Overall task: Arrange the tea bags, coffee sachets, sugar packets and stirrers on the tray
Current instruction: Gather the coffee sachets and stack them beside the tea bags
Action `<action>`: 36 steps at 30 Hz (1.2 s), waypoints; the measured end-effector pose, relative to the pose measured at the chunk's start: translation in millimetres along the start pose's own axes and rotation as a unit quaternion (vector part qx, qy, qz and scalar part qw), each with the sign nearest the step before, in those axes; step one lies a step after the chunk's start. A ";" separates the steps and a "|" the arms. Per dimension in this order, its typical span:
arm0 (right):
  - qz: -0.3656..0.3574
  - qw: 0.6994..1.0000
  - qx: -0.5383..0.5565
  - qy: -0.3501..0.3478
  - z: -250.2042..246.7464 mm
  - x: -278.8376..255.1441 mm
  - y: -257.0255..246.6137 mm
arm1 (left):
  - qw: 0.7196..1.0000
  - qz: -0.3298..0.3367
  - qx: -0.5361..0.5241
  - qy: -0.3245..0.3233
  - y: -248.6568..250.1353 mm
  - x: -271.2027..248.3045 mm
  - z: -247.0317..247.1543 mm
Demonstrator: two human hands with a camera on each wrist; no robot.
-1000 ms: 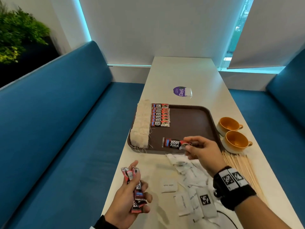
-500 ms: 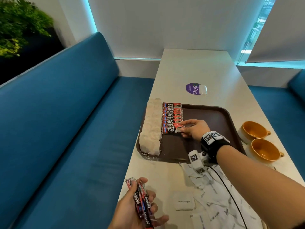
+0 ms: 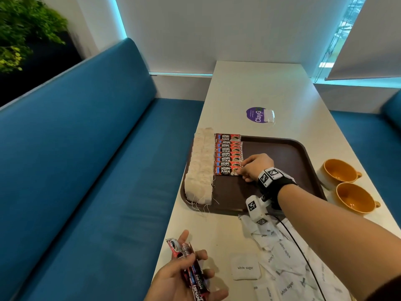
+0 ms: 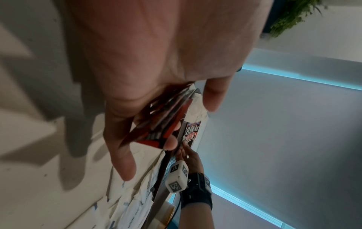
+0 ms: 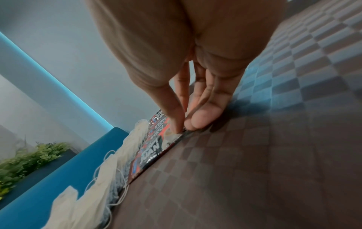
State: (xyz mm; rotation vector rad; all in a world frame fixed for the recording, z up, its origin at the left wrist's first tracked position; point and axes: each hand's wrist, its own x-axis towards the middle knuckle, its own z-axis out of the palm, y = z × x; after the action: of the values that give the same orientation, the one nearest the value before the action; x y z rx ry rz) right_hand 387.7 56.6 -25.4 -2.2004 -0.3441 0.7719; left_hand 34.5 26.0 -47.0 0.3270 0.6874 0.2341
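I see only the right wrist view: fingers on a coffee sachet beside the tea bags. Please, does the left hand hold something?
Observer: Yes, the left hand grips a bundle of coffee sachets near the table's front edge.
Operator: Are the sugar packets on the tray already?
Observer: No, the sugar packets lie on the table, in front of the tray.
Operator: Anything else beside the tray?
Observer: Two orange cups stand to its right.

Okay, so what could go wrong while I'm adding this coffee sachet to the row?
The right hand pinches the nearest sachet at its end; a nudge could shift the overlapping coffee row out of line. The row touches the tea bags, whose loose strings could snag. The left hand holds several sachets loosely; one might slip.
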 end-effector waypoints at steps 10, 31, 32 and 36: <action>-0.014 0.998 0.055 0.018 -8.9 -18.2 -1.4 | 0.999 0.003 0.041 -0.009 -6.5 -4.7 5.6; -0.211 0.941 0.203 -0.168 -66.5 -255.0 90.0 | 0.919 0.096 0.383 -0.013 -40.7 -40.1 60.1; -0.210 0.943 0.199 -0.167 -70.2 -259.4 94.4 | 0.916 0.102 0.389 -0.006 -43.2 -39.9 61.6; -0.189 0.938 0.207 -0.202 -85.2 -269.4 111.3 | 0.925 0.131 0.356 0.001 -52.8 -36.6 67.0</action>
State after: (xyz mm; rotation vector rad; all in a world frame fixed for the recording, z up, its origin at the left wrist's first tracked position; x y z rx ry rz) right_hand 230.9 -192.4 49.6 -1.5123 -0.7146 0.9718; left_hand 56.2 -48.9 3.3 1.1213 0.7138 0.2308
